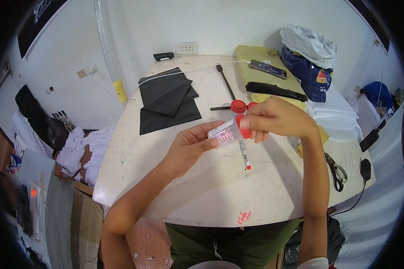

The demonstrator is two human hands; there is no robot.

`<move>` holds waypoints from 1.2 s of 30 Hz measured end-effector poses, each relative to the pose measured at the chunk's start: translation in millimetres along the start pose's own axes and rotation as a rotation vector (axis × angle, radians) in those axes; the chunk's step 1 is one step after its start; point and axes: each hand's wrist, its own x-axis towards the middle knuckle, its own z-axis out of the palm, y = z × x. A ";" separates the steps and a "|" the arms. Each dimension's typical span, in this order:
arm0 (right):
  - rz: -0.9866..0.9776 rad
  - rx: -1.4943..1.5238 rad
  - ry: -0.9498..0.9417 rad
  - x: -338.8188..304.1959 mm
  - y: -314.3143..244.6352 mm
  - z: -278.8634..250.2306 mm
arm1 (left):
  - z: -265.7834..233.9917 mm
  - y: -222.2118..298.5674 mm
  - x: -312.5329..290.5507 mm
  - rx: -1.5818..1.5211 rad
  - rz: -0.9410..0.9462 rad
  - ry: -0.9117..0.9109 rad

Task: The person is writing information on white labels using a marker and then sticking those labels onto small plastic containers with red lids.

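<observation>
White table (pixel 202 197), hands (pixel 191 143) holding red-capped jar (pixel 229 132)

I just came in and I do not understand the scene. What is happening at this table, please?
A person sits at a pale table and holds a small clear container above it with both hands. The left hand supports the body of the container, and the right hand has its grip on the red cap at its end. A pen with a red tip lies just below. A second red cap rests behind, scissors lie on the right, and dark fabric sheets on the left.
</observation>
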 end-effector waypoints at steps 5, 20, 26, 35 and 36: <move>-0.467 0.227 0.219 2.9 4.0 16.2 | -3.2 -0.2 1.7 -0.007 0.057 0.036; -0.152 0.381 0.115 8.4 2.9 14.7 | 7.0 -1.6 -3.2 0.307 0.161 0.141; -0.119 0.442 0.122 9.1 -1.2 14.5 | 11.7 -8.3 -9.1 0.632 0.444 0.183; 0.042 0.445 0.202 13.2 -13.8 22.4 | 15.1 -26.8 -9.5 0.933 0.608 0.293; 0.038 0.446 0.200 15.5 -13.1 22.6 | 16.2 -28.6 -6.2 0.833 0.548 0.337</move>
